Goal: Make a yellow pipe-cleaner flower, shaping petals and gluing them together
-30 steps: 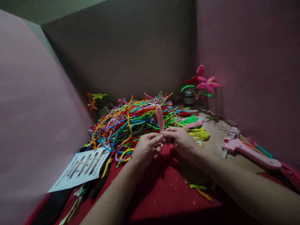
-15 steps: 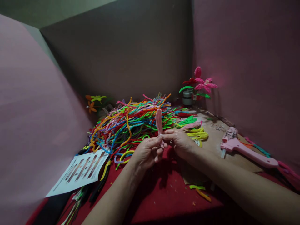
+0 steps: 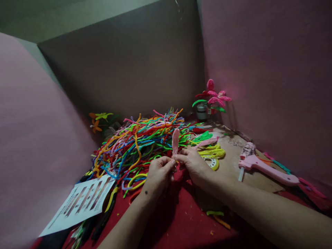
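Pink petal (image 3: 175, 141) upright, held up mid-bench before the pile; rounded tip free, base lost among fingertips. Pinched there from both sides: left hand (image 3: 159, 173) closed, thumb and forefinger on the base; right hand (image 3: 195, 167) likewise, thumb tips nearly meeting. Other fingers curled below, partly hidden; cannot tell what, if anything, in them.

Just changed: view swung, everything lower and further left in frame. Lower end of petal, visible under left thumb half a second ago, now mostly covered. More of the tape roll (image 3: 214, 164) in sight, just beyond right hand. Petal shape much the same. Likely meaning: grip shifted slightly, work confined to the base, upper part left alone.

Outward: behind, tangled pile (image 3: 129, 141) of fuzzy stems, many colours. Right of it, on or by the board (image 3: 234, 157): green bundle (image 3: 204, 136), second petal (image 3: 207, 142), yellow bundle (image 3: 212, 153). Further right, pink glue gun (image 3: 269, 171), lying flat. Near side, scraps (image 3: 215, 213) on red bench (image 3: 186, 224). Left, printed paper (image 3: 77, 204), pliers (image 3: 111, 200) just beside. Back right, pink flower (image 3: 219, 99) near jar (image 3: 201, 112); back left, orange flower (image 3: 95, 126), dim.
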`<state>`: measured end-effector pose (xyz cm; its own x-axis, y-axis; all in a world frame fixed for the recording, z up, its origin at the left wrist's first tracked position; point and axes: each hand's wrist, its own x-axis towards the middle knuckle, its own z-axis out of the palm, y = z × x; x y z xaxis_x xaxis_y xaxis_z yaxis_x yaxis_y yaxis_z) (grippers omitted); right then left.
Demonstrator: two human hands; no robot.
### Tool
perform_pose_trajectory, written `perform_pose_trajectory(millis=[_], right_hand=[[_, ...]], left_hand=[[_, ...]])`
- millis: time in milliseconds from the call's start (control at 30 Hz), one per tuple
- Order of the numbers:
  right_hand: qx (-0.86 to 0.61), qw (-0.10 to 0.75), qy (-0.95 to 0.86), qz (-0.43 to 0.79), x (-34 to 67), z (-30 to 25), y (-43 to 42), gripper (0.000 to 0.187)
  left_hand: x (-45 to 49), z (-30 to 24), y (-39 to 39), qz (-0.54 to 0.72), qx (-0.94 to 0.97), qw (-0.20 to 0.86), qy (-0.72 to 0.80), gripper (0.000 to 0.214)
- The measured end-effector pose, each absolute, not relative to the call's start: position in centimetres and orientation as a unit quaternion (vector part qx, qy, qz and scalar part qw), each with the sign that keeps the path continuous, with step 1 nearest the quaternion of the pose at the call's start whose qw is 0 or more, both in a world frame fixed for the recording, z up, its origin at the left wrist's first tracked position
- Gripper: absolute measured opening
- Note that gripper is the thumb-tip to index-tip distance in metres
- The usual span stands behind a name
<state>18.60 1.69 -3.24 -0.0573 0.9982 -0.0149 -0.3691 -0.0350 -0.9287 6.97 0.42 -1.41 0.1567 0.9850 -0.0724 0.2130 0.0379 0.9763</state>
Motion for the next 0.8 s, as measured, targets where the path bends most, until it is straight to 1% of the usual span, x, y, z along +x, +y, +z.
perform_pose_trajectory(millis=[100,167,200,233,333,367,400,433,500,600,667,733,800], right_hand=[[-0.348,0.557,-0.413,0.631,18.6,-2.7,1.4,0.012],[-0.353,0.567,-0.399,0.628,18.6,-2.8,1.5,0.012],[-0.369,0.573,-0.386,0.621,18.6,-3.0,1.6,0.014],[-0.386,0.577,-0.371,0.617,18.6,-3.2,1.7,0.016],[-0.391,0.578,-0.331,0.635,18.6,-3.9,2.1,0.019],[-0.381,0.58,-0.325,0.643,18.6,-4.0,2.2,0.02],[-0.369,0.584,-0.319,0.649,18.5,-4.0,2.2,0.02],[-0.358,0.589,-0.316,0.652,18.5,-3.9,2.2,0.02],[-0.342,0.598,-0.312,0.654,18.4,-3.6,2.2,0.02],[-0.316,0.608,-0.312,0.658,18.6,-3.0,2.1,0.015],[-0.303,0.611,-0.329,0.653,18.9,-2.8,2.3,0.015],[-0.298,0.614,-0.351,0.641,19.2,-2.8,2.7,0.016],[-0.3,0.621,-0.361,0.628,19.5,-2.9,3.2,0.017]], left_hand=[[6.4,-1.5,0.8,0.352,0.587,0.536,0.494,0.025],[6.2,-1.8,0.9,0.333,0.604,0.526,0.497,0.025],[6.3,-1.9,0.9,0.333,0.62,0.494,0.51,0.024],[6.4,-2.1,0.8,0.342,0.645,0.439,0.523,0.023],[6.8,-2.8,0.6,0.371,0.745,0.201,0.517,0.018],[6.9,-2.9,0.5,0.372,0.768,0.136,0.503,0.017],[7.0,-3.0,0.5,0.371,0.781,0.097,0.493,0.017],[7.0,-2.9,0.5,0.368,0.784,0.089,0.492,0.018],[7.0,-2.5,0.6,0.365,0.762,0.146,0.515,0.019],[6.8,-1.5,0.7,0.363,0.681,0.321,0.549,0.023],[6.7,-1.0,0.8,0.363,0.633,0.413,0.544,0.026],[6.6,-0.8,0.8,0.368,0.608,0.457,0.534,0.028],[6.4,-0.7,0.8,0.366,0.601,0.476,0.528,0.029]])
